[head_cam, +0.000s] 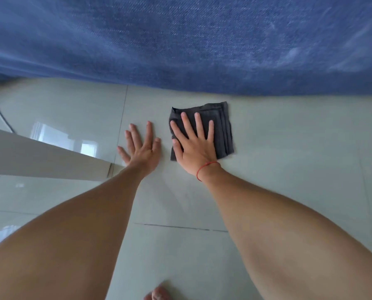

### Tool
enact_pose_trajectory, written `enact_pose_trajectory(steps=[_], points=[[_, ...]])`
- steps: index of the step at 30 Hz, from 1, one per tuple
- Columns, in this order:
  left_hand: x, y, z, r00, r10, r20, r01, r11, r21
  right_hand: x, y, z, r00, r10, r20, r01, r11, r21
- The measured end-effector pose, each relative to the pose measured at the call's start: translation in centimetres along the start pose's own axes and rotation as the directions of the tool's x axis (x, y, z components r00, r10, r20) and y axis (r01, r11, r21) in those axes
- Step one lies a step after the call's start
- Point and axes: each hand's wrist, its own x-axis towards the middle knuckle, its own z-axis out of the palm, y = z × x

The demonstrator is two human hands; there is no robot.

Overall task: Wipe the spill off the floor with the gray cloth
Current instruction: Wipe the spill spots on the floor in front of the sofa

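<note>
A folded gray cloth lies flat on the pale tiled floor. My right hand presses down on it with fingers spread, palm covering the cloth's near left part; a red string circles that wrist. Just left of the cloth, my left hand rests flat on the bare tile, fingers apart, holding nothing. A faint dull smear shows on the tile between my forearms; I cannot tell whether it is liquid.
Blue denim fabric fills the top of the view, just beyond the cloth. A white slanted panel or furniture leg stands at the left beside my left hand. Toes show at the bottom edge. Tile stretches to the right.
</note>
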Motion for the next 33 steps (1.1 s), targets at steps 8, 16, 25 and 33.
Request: enact_pose_trajectory(steps=[8, 16, 25, 33], points=[[-2.2, 4.4, 1.2, 0.99, 0.114, -0.089, -0.11, 0.993, 0.044, -6.7, 7.7, -1.4, 0.997, 0.072, 0.01, -0.072, 0.997, 0.009], [-2.8, 7.9, 4.0, 0.978, 0.197, 0.069, -0.202, 0.977, 0.075, -12.3, 20.1, -4.0, 0.779, 0.627, -0.01, -0.626, 0.779, 0.03], [-2.4, 8.0, 3.6, 0.979, 0.168, 0.112, -0.178, 0.98, 0.085, -3.8, 15.0, -3.7, 0.813, 0.58, -0.046, -0.577, 0.814, 0.063], [-2.5, 8.2, 3.6, 0.981, 0.16, 0.11, -0.168, 0.983, 0.069, -2.5, 8.0, -2.8, 0.973, 0.228, 0.037, -0.23, 0.969, 0.086]])
